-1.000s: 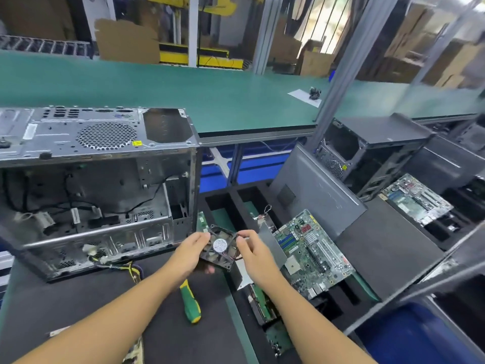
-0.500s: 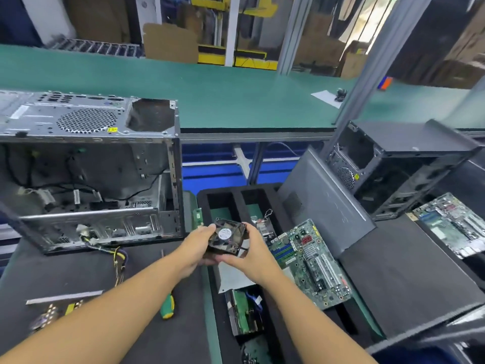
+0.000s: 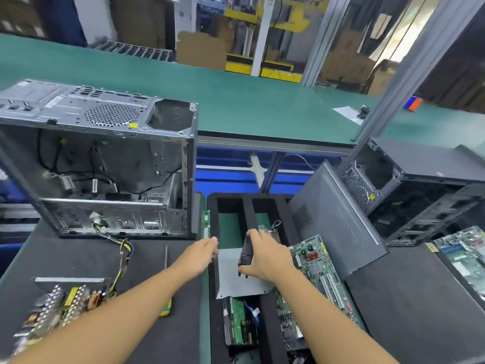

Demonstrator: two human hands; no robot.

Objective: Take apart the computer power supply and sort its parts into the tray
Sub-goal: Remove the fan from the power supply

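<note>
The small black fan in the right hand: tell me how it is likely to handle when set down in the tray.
Probably light: the right hand alone pinches the fan by its edges. Its black frame looks rigid, so it should not flex. Held on edge as now, it may tip flat in the tray.

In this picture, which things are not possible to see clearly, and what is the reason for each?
Head view only:
1. The fan, edge-on in the right hand: its blades do not show.
2. The screwdriver: its handle is mostly behind the left forearm.
3. The power supply board: blurred, partly behind that forearm.
4. The tray: its near compartments are cut off by the bottom edge.
</note>
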